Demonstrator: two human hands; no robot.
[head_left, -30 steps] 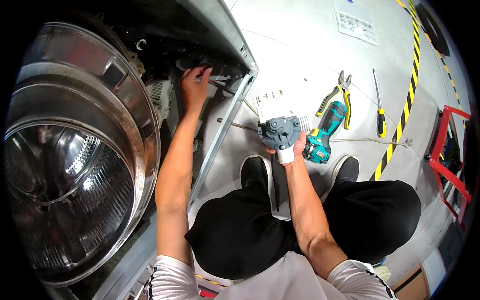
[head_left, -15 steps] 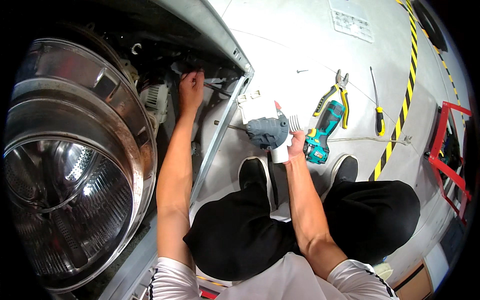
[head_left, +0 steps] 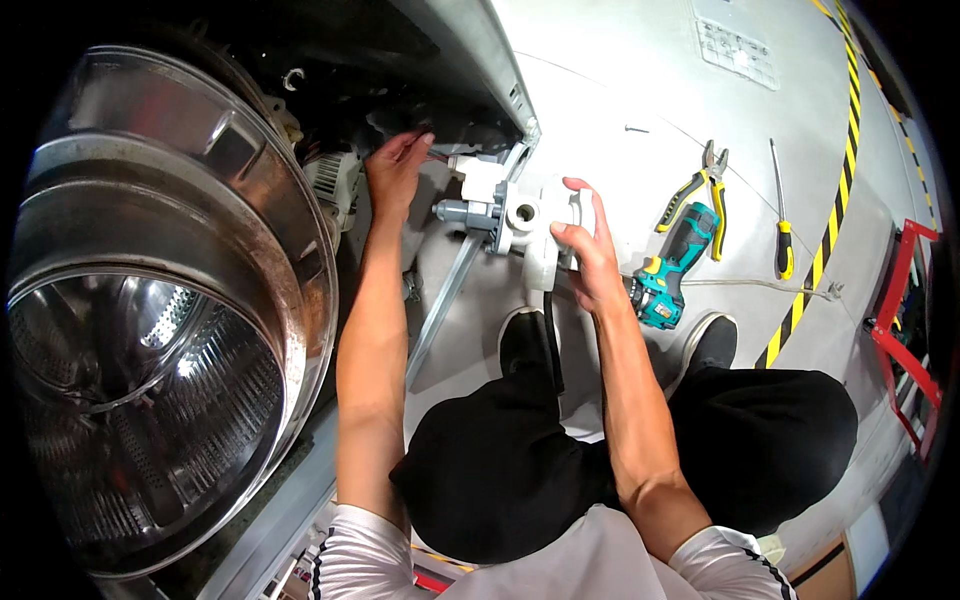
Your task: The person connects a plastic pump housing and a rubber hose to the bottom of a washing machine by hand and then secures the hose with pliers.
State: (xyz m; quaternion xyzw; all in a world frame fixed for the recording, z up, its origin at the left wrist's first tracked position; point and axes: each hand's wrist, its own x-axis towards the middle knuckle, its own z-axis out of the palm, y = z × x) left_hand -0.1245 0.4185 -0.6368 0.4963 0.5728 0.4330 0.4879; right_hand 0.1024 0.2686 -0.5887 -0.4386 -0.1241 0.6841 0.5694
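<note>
My right hand (head_left: 592, 255) grips a white and grey drain pump (head_left: 522, 222) from its right side, thumb and fingers spread around the white housing. The pump is held over the metal edge of an opened washing machine cabinet (head_left: 462, 285), its grey end pointing left. A thin black hose (head_left: 553, 340) hangs from it toward my shoe. Inside the cabinet, my left hand (head_left: 395, 172) is closed, fingertips pinched on thin wires (head_left: 437, 156) that run toward the pump's white connector end. How far the wires go into the dark cabinet is hidden.
A large steel drum (head_left: 170, 320) fills the left side. On the floor to the right lie pliers (head_left: 712, 190), a teal cordless drill (head_left: 672, 265), a screwdriver (head_left: 782, 215), a screw (head_left: 637, 128) and a clear parts case (head_left: 738, 50). A red metal frame (head_left: 895, 310) stands far right.
My right hand has turned the pump over and moved it up and left, toward my left hand. The whole view has shifted slightly; my left hand stays inside the cabinet.
</note>
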